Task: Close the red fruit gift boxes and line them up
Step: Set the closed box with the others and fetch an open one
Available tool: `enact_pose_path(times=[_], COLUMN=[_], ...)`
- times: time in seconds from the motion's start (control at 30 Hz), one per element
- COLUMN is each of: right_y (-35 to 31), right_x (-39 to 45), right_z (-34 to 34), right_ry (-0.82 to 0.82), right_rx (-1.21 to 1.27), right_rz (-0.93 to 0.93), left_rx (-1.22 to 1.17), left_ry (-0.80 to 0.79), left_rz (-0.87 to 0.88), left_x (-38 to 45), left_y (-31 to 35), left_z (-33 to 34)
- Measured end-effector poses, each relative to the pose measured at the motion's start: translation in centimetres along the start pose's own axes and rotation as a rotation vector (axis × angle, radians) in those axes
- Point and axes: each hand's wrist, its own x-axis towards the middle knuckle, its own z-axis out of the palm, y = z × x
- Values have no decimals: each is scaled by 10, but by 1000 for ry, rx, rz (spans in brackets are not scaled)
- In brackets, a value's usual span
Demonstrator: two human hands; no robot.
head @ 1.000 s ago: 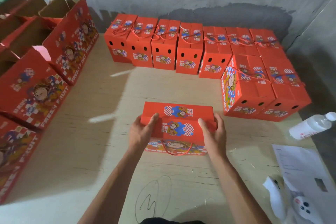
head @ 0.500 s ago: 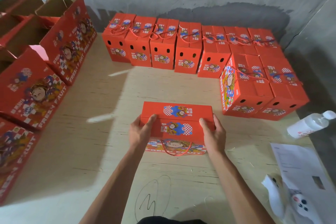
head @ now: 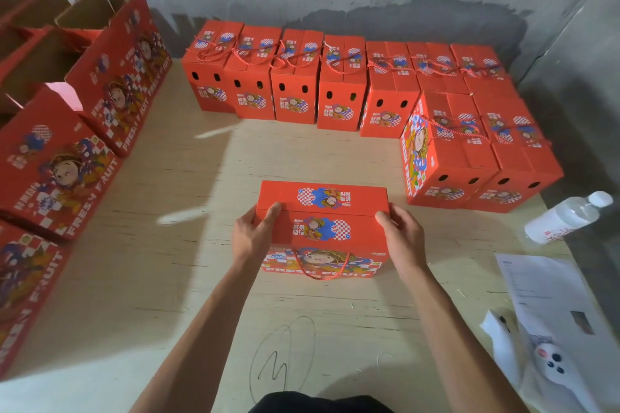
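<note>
Head view: both hands hold one red box at mid-counter, left hand and right hand curled over its top end corners, fingers together on the closed lid. Closed boxes line the far wall.

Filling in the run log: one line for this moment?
left hand: grips box end | right hand: grips other end | box: flaps closed, on table

Two bare forearms, no sleeves, no rings or watch — dark garment at the bottom edge.
</note>
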Motion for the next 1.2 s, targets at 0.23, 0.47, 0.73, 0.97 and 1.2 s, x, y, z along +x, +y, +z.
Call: enact_pose_path(times=[0.23,0.47,0.73,0.97,1.2], right_y=[-5,-12,-22,-23,-50], right_x=[-5,-11,-2,-22,-13], right_z=[1,10,11,50,74], right_ry=[-128,-82,-176,-480,-358], right_rx=[-71,-284,-553,-262,10], right_rz=[91,-1,45,218,454], left_rx=[34,-275,-239,-159,150], left_ry=[358,436,206,67,40], left_rz=[11,-174,-36,-49,27], left_x=[31,-18,-47,-7,-17], left_y=[20,19,5,9,36], left_z=[10,51,52,-2,-8])
